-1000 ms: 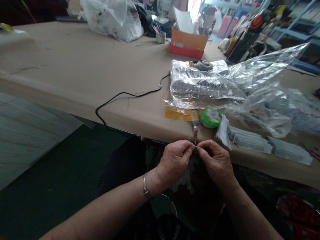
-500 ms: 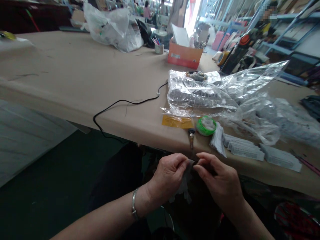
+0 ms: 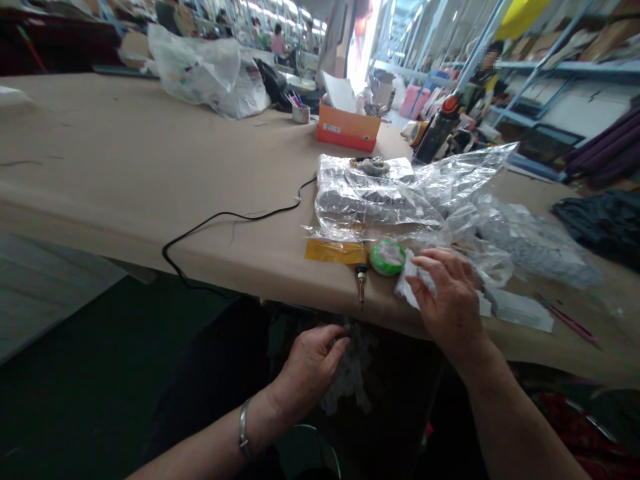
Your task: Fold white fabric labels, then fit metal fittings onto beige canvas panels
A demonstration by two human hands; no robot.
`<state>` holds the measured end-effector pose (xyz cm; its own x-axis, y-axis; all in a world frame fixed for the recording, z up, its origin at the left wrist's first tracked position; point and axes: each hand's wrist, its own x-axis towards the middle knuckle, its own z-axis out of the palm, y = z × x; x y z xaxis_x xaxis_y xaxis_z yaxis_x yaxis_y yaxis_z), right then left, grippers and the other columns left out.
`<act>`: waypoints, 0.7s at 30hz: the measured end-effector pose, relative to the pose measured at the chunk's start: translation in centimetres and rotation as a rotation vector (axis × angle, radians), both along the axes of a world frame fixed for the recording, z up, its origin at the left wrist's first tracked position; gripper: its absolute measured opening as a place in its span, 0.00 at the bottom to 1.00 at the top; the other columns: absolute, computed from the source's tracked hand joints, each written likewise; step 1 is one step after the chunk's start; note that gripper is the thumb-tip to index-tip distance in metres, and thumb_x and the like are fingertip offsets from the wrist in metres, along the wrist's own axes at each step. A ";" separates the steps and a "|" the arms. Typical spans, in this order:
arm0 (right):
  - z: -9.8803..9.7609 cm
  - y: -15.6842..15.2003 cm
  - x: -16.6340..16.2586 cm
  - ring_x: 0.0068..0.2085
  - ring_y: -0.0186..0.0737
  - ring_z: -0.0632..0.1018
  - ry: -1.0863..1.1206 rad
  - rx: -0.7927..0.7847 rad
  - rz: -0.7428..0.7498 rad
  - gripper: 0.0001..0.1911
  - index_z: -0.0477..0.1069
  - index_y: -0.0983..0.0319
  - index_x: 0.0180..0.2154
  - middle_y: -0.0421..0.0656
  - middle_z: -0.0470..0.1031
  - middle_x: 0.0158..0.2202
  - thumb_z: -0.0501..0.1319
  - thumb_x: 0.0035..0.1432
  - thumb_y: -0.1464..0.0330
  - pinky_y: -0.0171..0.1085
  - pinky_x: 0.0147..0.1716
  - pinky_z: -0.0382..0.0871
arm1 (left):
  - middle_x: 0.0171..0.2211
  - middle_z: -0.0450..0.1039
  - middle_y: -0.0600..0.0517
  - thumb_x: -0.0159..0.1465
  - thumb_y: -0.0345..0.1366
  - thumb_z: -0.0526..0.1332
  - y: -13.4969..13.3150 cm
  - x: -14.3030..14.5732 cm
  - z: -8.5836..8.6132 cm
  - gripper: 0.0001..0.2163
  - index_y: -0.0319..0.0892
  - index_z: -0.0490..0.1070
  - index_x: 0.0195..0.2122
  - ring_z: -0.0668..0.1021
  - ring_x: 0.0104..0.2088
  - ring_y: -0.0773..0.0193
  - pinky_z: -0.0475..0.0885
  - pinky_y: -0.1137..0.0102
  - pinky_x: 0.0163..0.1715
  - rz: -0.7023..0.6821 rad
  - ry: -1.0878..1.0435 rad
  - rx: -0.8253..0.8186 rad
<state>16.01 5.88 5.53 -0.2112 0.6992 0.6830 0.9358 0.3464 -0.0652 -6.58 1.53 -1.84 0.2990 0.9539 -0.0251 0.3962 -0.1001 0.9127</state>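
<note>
While the left hand (image 3: 315,357) hovers just off the table's (image 3: 125,160) near edge, its thumb and forefinger curl toward each other; whether they pinch anything I cannot tell. A bracelet (image 3: 244,427) circles that wrist, and white scraps (image 3: 350,380) show dimly below the fingertips. Past the edge, the right hand (image 3: 453,307) reaches over the white slips (image 3: 406,288), thumb and fingers parted; contact with them is unclear. The slips lie near the edge, partly hidden by the hand, with a label stack (image 3: 520,311) and a thin pink tool (image 3: 570,321) to the right. Left of the slips, a metal-tipped tool (image 3: 361,283) points toward the edge. Just beyond sit a green ring (image 3: 387,259) and an amber strip (image 3: 333,251), then a clear bag (image 3: 370,200). Farther back stand an orange box (image 3: 347,128), a pen cup (image 3: 301,115) and a bottle (image 3: 435,135).
</note>
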 end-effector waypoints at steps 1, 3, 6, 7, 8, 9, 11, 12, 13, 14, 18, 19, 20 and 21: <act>-0.1 -0.6 0.6 0.45 0.47 0.74 0.086 0.018 -0.001 0.08 0.70 0.63 0.38 0.47 0.74 0.40 0.60 0.61 0.64 0.45 0.46 0.67 | 0.33 0.78 0.49 0.63 0.36 0.56 0.0 0.1 0.0 0.10 0.41 0.76 0.36 0.77 0.34 0.62 0.67 0.72 0.37 -0.005 -0.006 -0.012; -0.5 -1.9 1.9 0.35 0.40 0.74 0.215 -0.001 0.005 0.10 0.67 0.62 0.30 0.42 0.73 0.31 0.59 0.62 0.63 0.39 0.38 0.69 | 0.31 0.77 0.50 0.63 0.36 0.56 -0.1 0.4 0.1 0.10 0.41 0.77 0.34 0.76 0.32 0.63 0.66 0.73 0.35 -0.020 -0.021 -0.036; -2.3 -3.7 3.2 0.37 0.42 0.74 0.188 -0.073 0.054 0.10 0.69 0.62 0.31 0.44 0.72 0.32 0.58 0.62 0.63 0.41 0.39 0.69 | 0.29 0.76 0.51 0.62 0.35 0.56 -0.3 1.0 0.4 0.10 0.40 0.76 0.33 0.75 0.31 0.63 0.66 0.73 0.33 -0.043 -0.044 -0.088; -3.0 -4.2 3.3 0.41 0.45 0.73 0.125 -0.087 0.063 0.09 0.71 0.63 0.35 0.46 0.72 0.36 0.59 0.62 0.63 0.44 0.43 0.68 | 0.29 0.76 0.51 0.62 0.35 0.56 -0.4 1.2 0.4 0.10 0.40 0.76 0.32 0.75 0.31 0.63 0.65 0.73 0.33 -0.051 -0.051 -0.113; -3.8 -4.6 3.4 0.45 0.49 0.72 0.054 -0.094 0.056 0.10 0.72 0.63 0.41 0.48 0.73 0.39 0.59 0.61 0.64 0.47 0.46 0.68 | 0.28 0.76 0.50 0.61 0.35 0.56 -0.5 1.5 0.5 0.10 0.39 0.76 0.32 0.75 0.31 0.63 0.65 0.73 0.33 -0.059 -0.059 -0.140; -4.5 -4.9 3.4 0.48 0.51 0.70 -0.011 -0.093 0.039 0.13 0.71 0.64 0.46 0.49 0.72 0.42 0.60 0.61 0.65 0.49 0.48 0.66 | 0.28 0.76 0.50 0.61 0.35 0.56 -0.6 1.7 0.5 0.10 0.39 0.76 0.32 0.75 0.31 0.63 0.65 0.72 0.33 -0.070 -0.068 -0.167; -5.5 -5.2 3.4 0.49 0.52 0.70 -0.074 -0.069 0.020 0.15 0.70 0.65 0.49 0.50 0.73 0.43 0.60 0.60 0.70 0.50 0.49 0.66 | 0.28 0.75 0.50 0.61 0.35 0.55 -0.8 2.3 0.4 0.10 0.38 0.76 0.33 0.74 0.31 0.63 0.65 0.72 0.32 -0.090 -0.088 -0.210; -5.8 -5.3 3.4 0.48 0.50 0.70 -0.072 -0.049 0.021 0.14 0.71 0.65 0.48 0.50 0.74 0.43 0.60 0.60 0.72 0.49 0.49 0.67 | 0.28 0.75 0.50 0.61 0.35 0.55 -0.9 2.6 0.4 0.10 0.38 0.76 0.33 0.74 0.30 0.64 0.65 0.72 0.32 -0.098 -0.101 -0.227; -5.8 -5.3 3.4 0.46 0.48 0.71 -0.058 -0.025 0.027 0.12 0.72 0.65 0.46 0.49 0.75 0.42 0.60 0.60 0.74 0.48 0.48 0.67 | 0.28 0.75 0.50 0.61 0.35 0.56 -1.0 3.0 0.5 0.10 0.38 0.76 0.33 0.73 0.30 0.64 0.65 0.72 0.32 -0.106 -0.114 -0.244; -5.8 -5.3 3.5 0.44 0.46 0.72 -0.038 -0.004 0.037 0.11 0.73 0.65 0.44 0.48 0.75 0.40 0.60 0.59 0.76 0.46 0.47 0.68 | 0.28 0.75 0.50 0.60 0.35 0.56 -1.1 3.3 0.5 0.10 0.38 0.76 0.32 0.73 0.30 0.64 0.65 0.72 0.32 -0.112 -0.128 -0.265; -4.5 -6.3 3.2 0.42 0.43 0.74 0.032 0.026 0.085 0.08 0.74 0.64 0.40 0.46 0.77 0.37 0.62 0.57 0.78 0.45 0.45 0.68 | 0.27 0.74 0.50 0.59 0.35 0.58 -1.1 5.2 1.5 0.08 0.37 0.75 0.29 0.72 0.28 0.67 0.65 0.73 0.30 -0.118 -0.321 -0.490; -4.1 -6.9 2.8 0.42 0.44 0.74 0.043 0.028 0.099 0.08 0.74 0.64 0.39 0.46 0.77 0.37 0.62 0.57 0.78 0.46 0.45 0.68 | 0.28 0.74 0.49 0.59 0.36 0.59 -1.1 5.7 1.9 0.08 0.37 0.74 0.30 0.73 0.28 0.67 0.66 0.72 0.30 -0.109 -0.418 -0.589; -3.8 -7.6 2.4 0.43 0.44 0.73 0.049 0.022 0.117 0.08 0.73 0.64 0.39 0.46 0.76 0.37 0.63 0.57 0.78 0.46 0.45 0.68 | 0.29 0.74 0.49 0.60 0.38 0.60 -1.1 6.2 2.3 0.09 0.37 0.74 0.32 0.73 0.28 0.67 0.67 0.72 0.30 -0.103 -0.533 -0.697; -3.5 -8.4 1.8 0.43 0.45 0.73 0.052 0.007 0.140 0.07 0.73 0.65 0.39 0.46 0.76 0.37 0.63 0.56 0.78 0.47 0.45 0.67 | 0.30 0.74 0.48 0.60 0.41 0.60 -1.1 6.7 2.7 0.11 0.36 0.73 0.35 0.74 0.28 0.67 0.68 0.72 0.31 -0.104 -0.656 -0.803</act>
